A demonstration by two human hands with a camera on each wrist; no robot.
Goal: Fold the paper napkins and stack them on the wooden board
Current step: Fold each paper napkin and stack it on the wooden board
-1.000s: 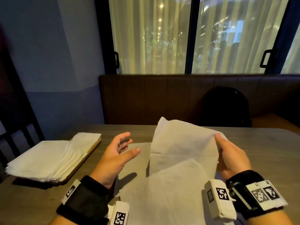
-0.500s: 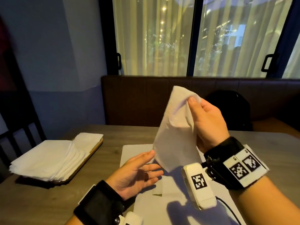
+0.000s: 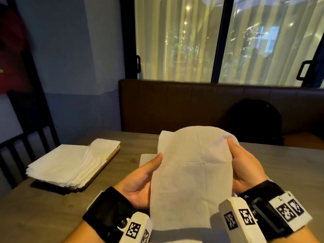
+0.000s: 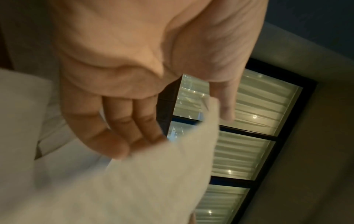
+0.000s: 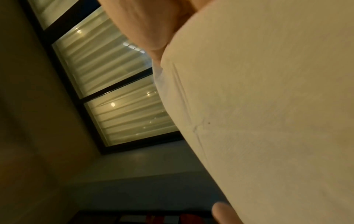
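From the head view, both hands hold an unfolded napkin (image 3: 191, 172) above the desk (image 3: 43, 207): the left hand (image 3: 140, 179) pinches its left edge, the right hand (image 3: 245, 167) its right. Far left, folded napkins (image 3: 70, 162) lie stacked on the wooden board (image 3: 112, 155). The left wrist view shows fingers (image 4: 118, 121) curled behind the sheet, thumb in front. The right wrist view is mostly filled by the napkin.

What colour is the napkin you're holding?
White, with crossing crease lines; napkin shows best in the head view.
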